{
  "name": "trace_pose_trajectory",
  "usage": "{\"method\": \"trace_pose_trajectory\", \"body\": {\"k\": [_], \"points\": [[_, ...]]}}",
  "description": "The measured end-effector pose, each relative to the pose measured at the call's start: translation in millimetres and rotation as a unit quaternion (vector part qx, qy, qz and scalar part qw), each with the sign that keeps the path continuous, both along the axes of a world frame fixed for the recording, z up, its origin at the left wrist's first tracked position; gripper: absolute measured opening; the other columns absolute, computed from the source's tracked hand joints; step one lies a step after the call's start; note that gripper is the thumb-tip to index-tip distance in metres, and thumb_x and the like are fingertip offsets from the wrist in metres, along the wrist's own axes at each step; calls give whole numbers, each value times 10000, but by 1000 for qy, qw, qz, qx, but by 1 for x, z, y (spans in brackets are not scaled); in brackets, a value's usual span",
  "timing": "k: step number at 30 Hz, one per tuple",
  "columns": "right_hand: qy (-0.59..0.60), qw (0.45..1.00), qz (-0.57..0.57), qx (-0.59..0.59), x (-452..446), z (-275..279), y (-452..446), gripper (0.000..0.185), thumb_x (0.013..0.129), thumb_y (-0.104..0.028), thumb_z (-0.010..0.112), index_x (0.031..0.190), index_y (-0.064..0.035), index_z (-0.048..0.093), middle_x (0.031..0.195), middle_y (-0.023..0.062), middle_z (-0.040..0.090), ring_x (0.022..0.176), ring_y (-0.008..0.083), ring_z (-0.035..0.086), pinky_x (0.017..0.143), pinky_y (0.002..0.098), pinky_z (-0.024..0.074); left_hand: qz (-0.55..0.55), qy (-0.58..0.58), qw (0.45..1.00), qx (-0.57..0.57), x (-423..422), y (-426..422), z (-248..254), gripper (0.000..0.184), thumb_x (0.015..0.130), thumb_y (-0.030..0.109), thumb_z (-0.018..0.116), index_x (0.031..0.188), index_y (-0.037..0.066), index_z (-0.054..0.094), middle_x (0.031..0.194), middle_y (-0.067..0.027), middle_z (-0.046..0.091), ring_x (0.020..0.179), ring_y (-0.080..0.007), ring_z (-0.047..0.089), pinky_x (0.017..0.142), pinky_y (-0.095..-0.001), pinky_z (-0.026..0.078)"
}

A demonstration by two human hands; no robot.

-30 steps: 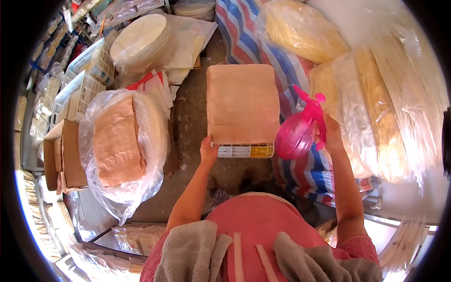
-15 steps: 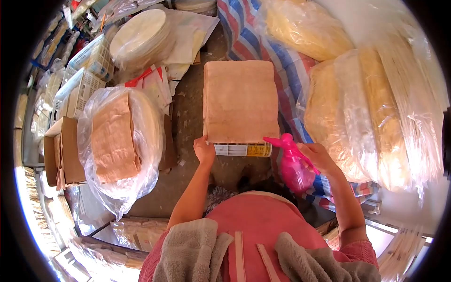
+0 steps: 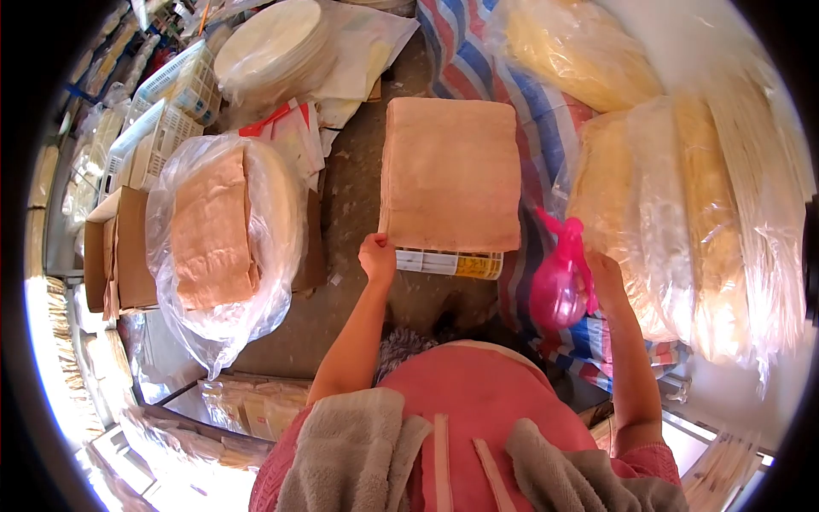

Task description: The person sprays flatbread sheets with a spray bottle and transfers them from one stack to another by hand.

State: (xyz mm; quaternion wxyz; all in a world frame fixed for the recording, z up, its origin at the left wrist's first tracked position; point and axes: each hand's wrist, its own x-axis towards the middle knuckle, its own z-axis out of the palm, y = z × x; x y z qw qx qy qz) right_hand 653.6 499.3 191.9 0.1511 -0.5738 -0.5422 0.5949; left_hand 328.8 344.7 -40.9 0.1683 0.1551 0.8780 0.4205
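Brown stack (image 3: 450,175): on the crate (image 3: 450,263), ahead, between both hands.
Spray bottle (image 3: 559,294): beside crate's near right corner, nozzle toward stack.
Right hand (image 3: 604,277): gripping bottle.
Left hand (image 3: 377,258): nearer, seems to pinch stack's near left corner.

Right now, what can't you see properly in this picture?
In the head view:
Crate: mostly covered by the stack of brown sheets, so its inside is hidden.
Marks on the yellow patch: too small to read.
Right hand: some fingers are hidden behind the pink spray bottle.
Grey towel: cut off by the lower edge.
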Motion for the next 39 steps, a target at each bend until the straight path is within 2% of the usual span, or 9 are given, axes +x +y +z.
{"method": "trace_pose_trajectory", "body": {"k": [6,9,12,15,18,24,27,33,39], "points": [[-17,998,-43,-41,51,-7,-11,418,916,-400,481,780,-17,580,484,43,487,356,127,436,342,245,349,52,-292,950,96,-14,7,14,121,676,37,660,784,10,614,678,-62,613,680,-161,612,597,-290,488],[-20,995,-92,-35,62,-3,-23,427,912,-413,480,796,-15,584,487,44,490,363,127,444,351,242,367,37,-310,939,145,-14,6,20,180,682,18,664,843,-5,587,695,-47,589,664,-123,587,555,-261,481],[17,992,-117,-33,62,1,-35,434,910,-426,475,807,-19,582,491,45,494,371,126,454,357,239,380,95,-448,855,242,-8,8,34,304,680,31,681,950,-18,550,733,-46,581,627,-136,576,539,-268,479],[50,992,-113,-31,57,6,-41,412,924,-385,469,793,-11,582,534,49,513,396,120,463,370,224,355,54,-343,918,193,-1,11,25,374,688,41,679,1019,-11,514,868,-84,581,708,-209,597,614,-330,501],[29,995,-87,-31,65,-1,-41,415,924,-389,468,806,-10,590,537,46,513,402,118,461,375,228,357,-97,45,994,4,11,8,36,393,693,53,665,1053,-2,517,1055,-150,533,949,-307,549,816,-446,462],[13,995,-94,-24,71,-6,-47,406,916,-389,486,787,-19,591,534,37,510,405,112,452,376,237,356,-393,330,855,-71,54,33,34,691,657,239,749,1255,63,450,1343,-192,343,1276,-364,286,1027,-520,269],[1,995,-103,-17,80,-16,-50,391,909,-377,505,770,-24,595,525,38,508,404,110,452,375,236,354,-529,300,780,-149,61,56,36,746,692,327,726,1306,58,398,1432,-164,265,1360,-334,158,1067,-524,186],[26,989,-144,4,90,-4,-62,388,901,-378,525,718,-41,588,515,30,510,382,111,445,362,236,352,-592,337,714,-162,44,84,6,796,664,397,735,1302,61,398,1424,-168,282,1330,-335,238,1029,-535,268],[25,989,-143,-23,104,-14,-66,420,901,-407,511,715,-37,579,510,34,508,375,111,446,354,230,346,-610,397,667,-159,38,95,-8,522,816,315,575,1228,13,466,1367,-221,346,1256,-385,338,954,-532,364]]}}
